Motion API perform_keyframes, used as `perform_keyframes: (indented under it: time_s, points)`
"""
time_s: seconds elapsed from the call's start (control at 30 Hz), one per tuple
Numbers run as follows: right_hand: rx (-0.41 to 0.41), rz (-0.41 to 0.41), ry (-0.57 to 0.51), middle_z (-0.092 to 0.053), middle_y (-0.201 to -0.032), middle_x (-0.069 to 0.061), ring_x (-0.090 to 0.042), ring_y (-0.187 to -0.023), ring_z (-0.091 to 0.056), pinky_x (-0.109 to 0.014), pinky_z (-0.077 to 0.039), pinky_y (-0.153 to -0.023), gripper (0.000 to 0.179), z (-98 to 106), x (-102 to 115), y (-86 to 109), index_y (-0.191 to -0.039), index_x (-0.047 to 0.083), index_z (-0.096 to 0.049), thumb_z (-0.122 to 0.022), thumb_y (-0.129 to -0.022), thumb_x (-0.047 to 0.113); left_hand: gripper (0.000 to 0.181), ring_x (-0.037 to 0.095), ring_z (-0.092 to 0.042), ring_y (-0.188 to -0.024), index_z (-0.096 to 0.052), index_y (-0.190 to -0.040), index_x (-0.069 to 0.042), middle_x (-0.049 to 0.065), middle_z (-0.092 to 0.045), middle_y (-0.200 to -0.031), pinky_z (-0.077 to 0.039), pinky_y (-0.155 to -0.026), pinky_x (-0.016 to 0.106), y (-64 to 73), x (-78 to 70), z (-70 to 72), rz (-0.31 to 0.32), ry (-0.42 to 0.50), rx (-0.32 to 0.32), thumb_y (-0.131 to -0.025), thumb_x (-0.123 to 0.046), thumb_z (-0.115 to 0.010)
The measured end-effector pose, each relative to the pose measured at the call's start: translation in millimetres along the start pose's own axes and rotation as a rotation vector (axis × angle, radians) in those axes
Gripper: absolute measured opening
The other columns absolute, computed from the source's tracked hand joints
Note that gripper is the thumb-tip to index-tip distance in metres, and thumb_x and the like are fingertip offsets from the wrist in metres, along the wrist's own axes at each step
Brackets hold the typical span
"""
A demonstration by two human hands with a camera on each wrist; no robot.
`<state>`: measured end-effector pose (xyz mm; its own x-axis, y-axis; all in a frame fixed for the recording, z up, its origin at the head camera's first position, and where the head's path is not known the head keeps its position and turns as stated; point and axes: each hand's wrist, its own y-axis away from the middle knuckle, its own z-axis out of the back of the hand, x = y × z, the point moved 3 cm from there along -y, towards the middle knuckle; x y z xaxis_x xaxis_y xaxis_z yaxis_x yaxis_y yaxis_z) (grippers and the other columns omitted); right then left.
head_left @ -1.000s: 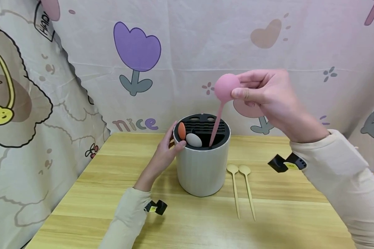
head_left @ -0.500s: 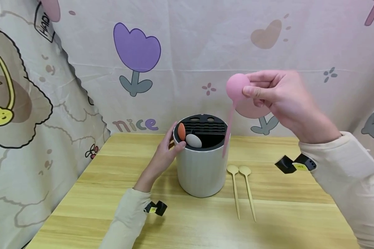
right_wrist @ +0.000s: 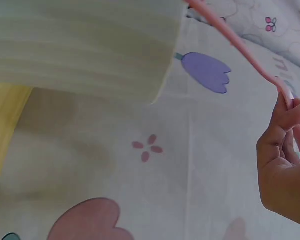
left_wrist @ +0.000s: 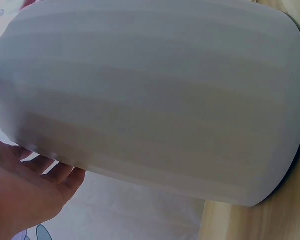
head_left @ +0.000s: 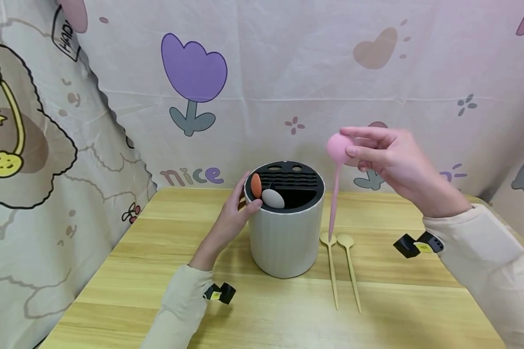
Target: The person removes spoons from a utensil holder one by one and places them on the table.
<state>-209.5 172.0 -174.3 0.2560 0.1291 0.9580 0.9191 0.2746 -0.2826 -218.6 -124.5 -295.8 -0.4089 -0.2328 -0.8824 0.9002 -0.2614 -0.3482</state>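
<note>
A pink spoon hangs bowl-up from my right hand, which pinches the round bowl between thumb and fingers. Its thin handle points down just right of the white utensil holder, the tip overlapping a yellow spoon in the head view. My left hand grips the holder's upper left side, thumb at the rim. In the left wrist view, the holder's wall fills most of the frame, with curled fingers beside it. Inside the black slotted top stand an orange-headed utensil and a pale grey one.
Two yellow spoons lie side by side right of the holder, the left spoon close to its base and the right spoon beside it. All stand on a wooden table. A printed cloth hangs behind.
My right hand has drawn the pink spoon out of the holder's opening, moved it right past the rim, then lowered it beside the holder. The left hand has stayed on the holder.
</note>
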Motion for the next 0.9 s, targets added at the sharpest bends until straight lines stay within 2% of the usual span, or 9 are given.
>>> perform_keyframes:
  time_s: [0.23,0.4,0.47,0.67,0.9]
  points:
    - [0.029,-0.027,0.138,-0.071,-0.101,-0.005,-0.015,-0.091,-0.064,-0.020,-0.052,-0.075,0.047,11.8,-12.6,6.9,-0.120,0.014,-0.070,-0.070,-0.080,-0.010,0.081,0.027,-0.028,-0.140,-0.020,-0.155,-0.015,0.010,-0.026,-0.156,-0.027,-0.111,0.050,0.1,0.4,-0.2,0.007,-0.004,-0.001,-0.087,-0.042,-0.054]
    - [0.009,-0.056,0.374,-0.071,-0.098,0.001,-0.012,-0.091,-0.064,-0.019,-0.050,-0.078,0.052,22.7,-24.3,9.6,-0.126,0.014,-0.066,-0.075,-0.078,-0.004,0.080,0.027,-0.028,-0.140,-0.020,-0.155,-0.016,0.010,-0.026,-0.156,-0.027,-0.111,0.052,-0.6,-0.1,-0.5,0.008,-0.002,-0.001,-0.087,-0.041,-0.053]
    - [0.015,-0.073,0.445,-0.070,-0.098,0.003,-0.012,-0.091,-0.064,-0.019,-0.050,-0.080,0.056,25.6,-30.9,10.8,-0.131,0.011,-0.062,-0.076,-0.078,0.000,0.079,0.027,-0.028,-0.140,-0.020,-0.155,-0.016,0.010,-0.026,-0.156,-0.027,-0.111,0.052,-1.2,-0.3,-0.2,0.006,-0.003,-0.002,-0.088,-0.039,-0.053]
    - [0.086,-0.133,0.505,-0.069,-0.096,0.000,-0.011,-0.089,-0.063,-0.022,-0.051,-0.080,0.063,34.0,-57.7,14.3,-0.135,-0.003,-0.054,-0.078,-0.078,0.005,0.079,0.028,-0.028,-0.140,-0.020,-0.155,-0.015,0.011,-0.027,-0.156,-0.027,-0.111,0.052,-0.9,-0.8,0.3,0.002,0.002,0.001,-0.087,-0.037,-0.053]
    - [0.168,-0.199,0.542,-0.068,-0.098,-0.008,-0.012,-0.088,-0.065,-0.023,-0.052,-0.080,0.063,47.8,-91.0,19.0,-0.133,-0.009,-0.051,-0.077,-0.077,0.005,0.079,0.029,-0.028,-0.140,-0.020,-0.155,-0.013,0.011,-0.026,-0.156,-0.027,-0.111,0.052,-0.2,-1.9,0.0,0.005,0.002,0.000,-0.087,-0.037,-0.053]
